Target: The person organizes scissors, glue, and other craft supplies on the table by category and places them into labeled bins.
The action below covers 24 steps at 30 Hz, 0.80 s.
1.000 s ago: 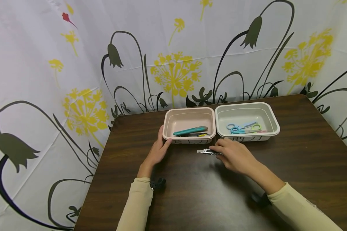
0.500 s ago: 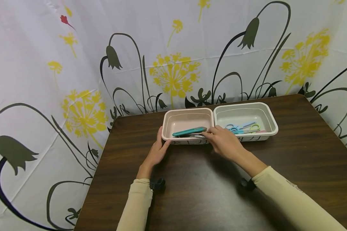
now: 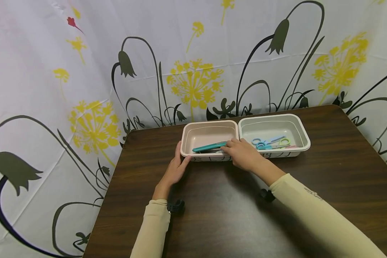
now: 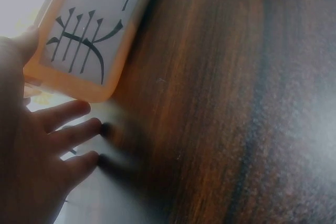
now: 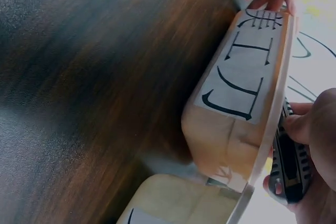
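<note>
The left hand (image 3: 174,170) rests at the left front corner of a pink plastic bin (image 3: 209,123), thumb on the front rim. In the left wrist view its fingers (image 4: 73,132) look spread and fairly straight. My right hand (image 3: 244,154) reaches over the bin's front right rim and holds a black and grey utility knife (image 5: 289,161), gripped between thumb and fingers in the right wrist view. Inside the bin lies a teal utility knife (image 3: 208,147). In front of it, dark ridged knife parts (image 3: 214,151) show, partly hidden by the rim and the right hand.
A pale grey-green bin (image 3: 274,123) stands close beside the pink one on the right, with blue and green-handled scissors (image 3: 267,144) in it. Both are near the back edge of the dark wooden table (image 3: 213,215). Behind hangs a flower-patterned cloth (image 3: 193,43).
The right hand has carried the utility knife from in front of the bins up and left, down into the pink bin's front right part. The left hand has stayed at the bin.
</note>
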{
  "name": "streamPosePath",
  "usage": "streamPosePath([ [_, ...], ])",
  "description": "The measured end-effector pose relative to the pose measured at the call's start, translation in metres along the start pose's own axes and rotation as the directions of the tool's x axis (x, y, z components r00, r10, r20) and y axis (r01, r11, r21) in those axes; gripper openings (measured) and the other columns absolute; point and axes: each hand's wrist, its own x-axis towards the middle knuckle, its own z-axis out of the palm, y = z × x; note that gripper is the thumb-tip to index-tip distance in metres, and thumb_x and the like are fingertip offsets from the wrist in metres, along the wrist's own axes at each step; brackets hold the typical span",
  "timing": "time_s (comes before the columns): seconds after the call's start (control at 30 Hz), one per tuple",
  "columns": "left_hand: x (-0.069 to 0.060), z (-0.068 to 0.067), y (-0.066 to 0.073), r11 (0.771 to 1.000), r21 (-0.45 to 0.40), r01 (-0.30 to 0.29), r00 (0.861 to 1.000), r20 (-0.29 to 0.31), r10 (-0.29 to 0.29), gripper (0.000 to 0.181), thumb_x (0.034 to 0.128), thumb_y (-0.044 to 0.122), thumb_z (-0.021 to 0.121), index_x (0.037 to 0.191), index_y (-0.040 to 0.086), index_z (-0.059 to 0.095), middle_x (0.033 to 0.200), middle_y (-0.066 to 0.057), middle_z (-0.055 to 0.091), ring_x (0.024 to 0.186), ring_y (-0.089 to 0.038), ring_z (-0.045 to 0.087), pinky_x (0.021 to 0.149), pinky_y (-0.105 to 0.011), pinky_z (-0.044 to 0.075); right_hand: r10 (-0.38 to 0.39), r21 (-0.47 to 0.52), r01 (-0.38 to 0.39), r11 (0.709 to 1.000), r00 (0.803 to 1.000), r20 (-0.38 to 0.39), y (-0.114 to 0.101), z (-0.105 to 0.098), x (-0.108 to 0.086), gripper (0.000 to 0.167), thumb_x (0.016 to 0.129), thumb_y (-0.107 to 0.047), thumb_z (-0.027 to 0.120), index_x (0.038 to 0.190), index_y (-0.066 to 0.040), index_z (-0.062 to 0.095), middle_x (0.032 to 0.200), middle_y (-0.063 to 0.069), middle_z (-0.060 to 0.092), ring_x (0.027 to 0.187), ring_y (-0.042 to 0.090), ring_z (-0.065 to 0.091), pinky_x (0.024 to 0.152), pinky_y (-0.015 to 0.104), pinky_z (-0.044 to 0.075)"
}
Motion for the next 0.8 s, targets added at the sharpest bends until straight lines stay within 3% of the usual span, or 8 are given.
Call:
streamPosePath([
  [0.13,0.0,0.0,0.0,1.0,-0.001,-0.003,1.0,0.006,0.003,0.075,0.1022,0.043,0.049,0.159,0.028,0.003,0.158,-0.012,0.028,0.138,-0.032,0.037,0.109,-0.054,0.03,-0.009,0.013,0.008,1.0,0.998,0.066,-0.001,0.003,0.006,0.047,0.08,-0.004,0.074,0.127,-0.007,0.065,0.114,0.009,0.063,0.102,0.026,0.053,0.081,0.043,0.046],
  [0.3,0.001,0.0,0.0,1.0,-0.001,-0.006,1.0,0.005,0.006,0.075,0.1023,0.043,0.048,0.159,0.026,0.003,0.158,-0.012,0.027,0.138,-0.032,0.036,0.109,-0.055,0.029,-0.028,0.018,0.027,0.999,0.996,0.088,-0.002,0.007,0.013,0.049,0.083,-0.006,0.073,0.131,-0.009,0.063,0.12,0.009,0.063,0.106,0.026,0.054,0.089,0.044,0.045],
  [0.57,0.0,-0.001,0.0,1.0,0.008,-0.006,1.0,0.0,0.006,0.075,0.1024,0.042,0.049,0.159,0.026,0.003,0.158,-0.013,0.028,0.137,-0.034,0.037,0.108,-0.055,0.03,-0.069,-0.009,0.07,0.997,0.993,0.094,-0.006,0.01,0.022,0.047,0.085,-0.007,0.071,0.131,-0.011,0.063,0.12,0.008,0.063,0.107,0.026,0.054,0.085,0.044,0.045],
  [0.8,0.001,0.0,-0.001,1.0,-0.004,-0.007,1.0,0.0,0.007,0.074,0.1024,0.043,0.049,0.159,0.028,0.003,0.158,-0.012,0.028,0.138,-0.032,0.037,0.108,-0.055,0.03,-0.045,0.103,0.033,0.994,0.992,0.115,-0.005,0.016,0.027,0.05,0.084,-0.001,0.067,0.132,-0.009,0.062,0.123,0.01,0.061,0.113,0.028,0.053,0.084,0.046,0.044],
])
